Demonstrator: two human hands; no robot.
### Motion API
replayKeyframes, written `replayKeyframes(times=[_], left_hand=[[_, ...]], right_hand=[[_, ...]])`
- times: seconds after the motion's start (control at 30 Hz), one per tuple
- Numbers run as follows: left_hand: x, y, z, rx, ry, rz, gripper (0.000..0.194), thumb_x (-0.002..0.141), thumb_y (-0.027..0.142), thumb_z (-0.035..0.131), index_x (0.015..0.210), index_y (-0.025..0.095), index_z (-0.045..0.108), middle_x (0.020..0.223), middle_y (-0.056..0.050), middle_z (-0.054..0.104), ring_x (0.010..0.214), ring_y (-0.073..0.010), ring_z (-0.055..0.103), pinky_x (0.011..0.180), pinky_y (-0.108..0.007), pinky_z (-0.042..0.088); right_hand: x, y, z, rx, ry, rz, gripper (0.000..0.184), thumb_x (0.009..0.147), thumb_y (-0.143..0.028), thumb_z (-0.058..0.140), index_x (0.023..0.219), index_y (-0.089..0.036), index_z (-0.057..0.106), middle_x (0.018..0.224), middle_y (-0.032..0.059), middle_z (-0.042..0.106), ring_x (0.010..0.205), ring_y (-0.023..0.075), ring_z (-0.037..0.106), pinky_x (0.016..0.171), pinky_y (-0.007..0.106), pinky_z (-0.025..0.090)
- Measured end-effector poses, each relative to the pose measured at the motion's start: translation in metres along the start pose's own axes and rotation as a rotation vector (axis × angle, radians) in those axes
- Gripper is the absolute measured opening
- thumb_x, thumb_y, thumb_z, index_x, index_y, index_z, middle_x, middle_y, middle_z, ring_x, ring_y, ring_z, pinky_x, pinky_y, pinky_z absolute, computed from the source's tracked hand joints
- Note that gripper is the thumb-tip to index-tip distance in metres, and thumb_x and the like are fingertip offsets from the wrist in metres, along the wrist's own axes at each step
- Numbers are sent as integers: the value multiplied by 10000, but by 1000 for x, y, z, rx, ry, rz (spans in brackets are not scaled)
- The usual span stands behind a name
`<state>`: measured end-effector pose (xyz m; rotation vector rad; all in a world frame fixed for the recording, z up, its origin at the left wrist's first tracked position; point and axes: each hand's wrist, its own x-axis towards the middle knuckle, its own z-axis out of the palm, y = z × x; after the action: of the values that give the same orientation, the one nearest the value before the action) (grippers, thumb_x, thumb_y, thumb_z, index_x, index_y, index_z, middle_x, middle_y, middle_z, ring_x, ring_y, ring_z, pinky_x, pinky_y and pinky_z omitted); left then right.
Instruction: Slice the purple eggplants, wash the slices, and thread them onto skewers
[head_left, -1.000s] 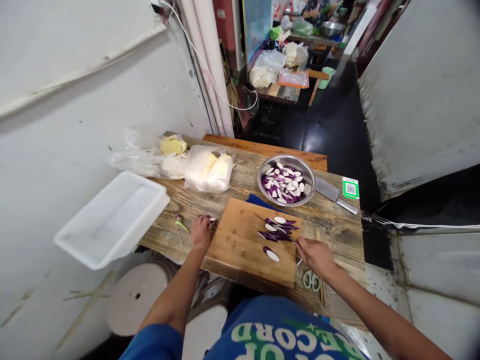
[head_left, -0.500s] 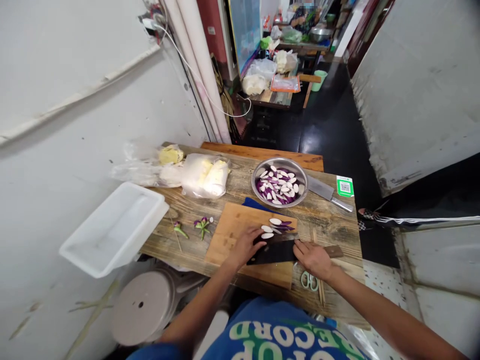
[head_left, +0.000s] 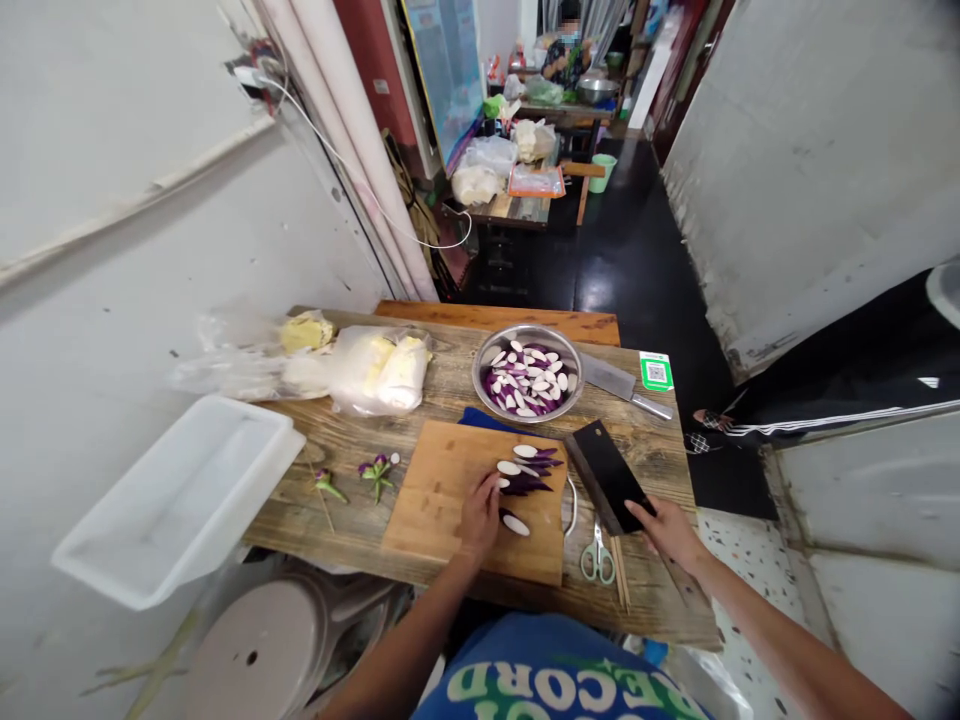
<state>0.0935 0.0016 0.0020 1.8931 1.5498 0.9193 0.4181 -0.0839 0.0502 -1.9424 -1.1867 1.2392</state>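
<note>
Left hand (head_left: 480,515) touches eggplant slices (head_left: 530,484); a steel bowl (head_left: 574,382) holds more.

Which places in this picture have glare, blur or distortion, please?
Head view: pale glare on the black floor; in the same head view, the steel bowl gleams, the white tub looks somewhat stretched by the wide lens, and the black knife in the right hand shows no strong blur.

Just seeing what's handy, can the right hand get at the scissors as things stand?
Probably not straight away: the right hand has its grip on the black cleaver. Otherwise the way looks free; the scissors lie close by in plain view.
</note>
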Motion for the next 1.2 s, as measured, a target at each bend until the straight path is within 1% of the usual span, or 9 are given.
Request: replayKeyframes(times=[0.03, 0.13, 0.27, 0.5, 0.73, 0.83, 0.97, 1.07, 1.2], left_hand=[[-5, 5, 6, 37, 6, -6, 408, 909, 340, 369, 1280, 201, 469, 1317, -97, 474, 1231, -211, 426, 1023, -405, 371], [-13, 21, 20, 182, -29, 48, 641, 845, 416, 486, 1408, 207, 260, 1481, -109, 219, 1353, -272, 215, 1069, -465, 282], [-8, 35, 32, 361, -18, 125, 718, 748, 516, 577, 1373, 238, 356, 1516, -92, 83, 1367, -344, 109, 1079, -521, 208], [13, 52, 45, 473, 19, 183, 695, 722, 533, 590, 1347, 289, 409, 1490, -76, 206, 1351, -374, 139, 1062, -570, 168], [16, 51, 48, 452, 55, 137, 652, 752, 516, 567, 1329, 240, 440, 1374, -116, 403, 1297, -358, 268, 1055, -565, 198], [11, 41, 46, 390, 69, 124, 609, 754, 491, 575, 1292, 219, 481, 1354, -129, 417, 1287, -351, 287, 1060, -558, 209], [7, 30, 45, 316, 67, 152, 571, 755, 445, 587, 1273, 222, 495, 1353, -129, 412, 1281, -346, 305, 1059, -554, 233], [6, 28, 45, 327, 86, 162, 574, 755, 432, 590, 1274, 210, 490, 1364, -133, 396, 1283, -345, 307, 1058, -553, 239], [6, 30, 44, 314, 106, 169, 591, 763, 413, 587, 1300, 206, 455, 1362, -134, 386, 1284, -327, 314, 1049, -531, 276]], right_hand=[[6, 5, 4, 72, -15, 56, 390, 772, -581, 499, 661, -207, 491, 321, -63, 431, 285, 135, 425, 351, 237, 312], [25, 12, 19, 159, -54, 81, 417, 744, -618, 497, 658, -212, 456, 317, -70, 429, 263, 115, 393, 318, 223, 288], [47, 12, 32, 252, -116, 67, 444, 717, -636, 526, 638, -206, 444, 323, -65, 437, 266, 91, 375, 319, 210, 274], [74, 8, 42, 306, -264, 42, 486, 608, -634, 643, 589, -179, 471, 386, -44, 495, 271, 67, 379, 306, 197, 242], [56, -4, 91, 343, -338, 63, 483, 632, -664, 584, 656, -193, 476, 358, -69, 472, 259, 88, 392, 289, 202, 285], [46, -4, 100, 345, -325, 64, 473, 647, -660, 568, 640, -200, 460, 343, -78, 444, 260, 89, 395, 284, 197, 284], [42, 1, 94, 343, -288, 71, 474, 653, -666, 549, 627, -206, 440, 350, -84, 424, 258, 84, 389, 271, 192, 265], [41, 0, 95, 334, -315, 79, 465, 631, -651, 574, 627, -204, 450, 355, -83, 427, 255, 85, 391, 264, 194, 259], [37, -9, 115, 327, -354, 86, 450, 630, -644, 561, 659, -206, 462, 381, -90, 436, 252, 89, 394, 262, 204, 283]])
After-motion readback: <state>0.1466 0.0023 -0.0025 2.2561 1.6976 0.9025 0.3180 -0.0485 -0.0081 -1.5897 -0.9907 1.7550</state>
